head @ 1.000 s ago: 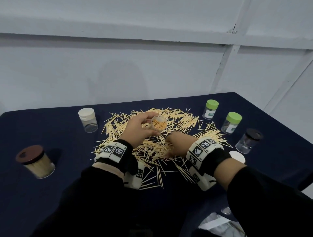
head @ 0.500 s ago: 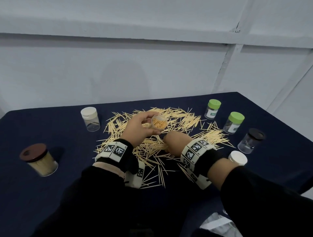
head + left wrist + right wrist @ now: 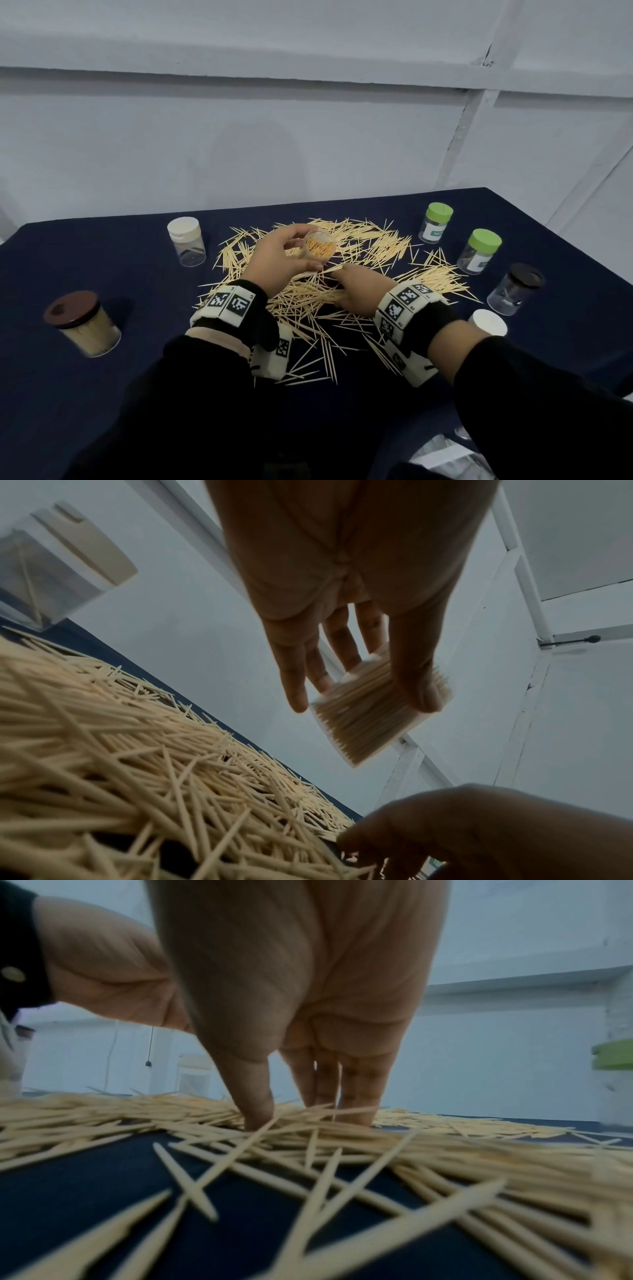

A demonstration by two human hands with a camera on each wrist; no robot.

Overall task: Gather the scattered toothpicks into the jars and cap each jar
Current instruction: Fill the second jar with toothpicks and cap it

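Loose toothpicks lie in a wide heap on the dark blue tablecloth. My left hand grips a small clear jar without a cap, packed with toothpicks, tilted with its mouth toward me just above the heap. The left wrist view shows thumb and fingers round this jar. Right below it, my right hand reaches down into the heap. In the right wrist view the right hand has its thumb and fingers dug into the toothpicks, pinching a bunch between them.
A white-capped jar stands at the back left and a brown-lidded jar full of toothpicks at the left. Two green-capped jars and a black-capped jar line the right side. A loose white cap lies by my right wrist.
My right hand has stayed in the heap, its wrist shifting slightly as the fingers draw toothpicks together. The left hand still holds the jar in about the same place.
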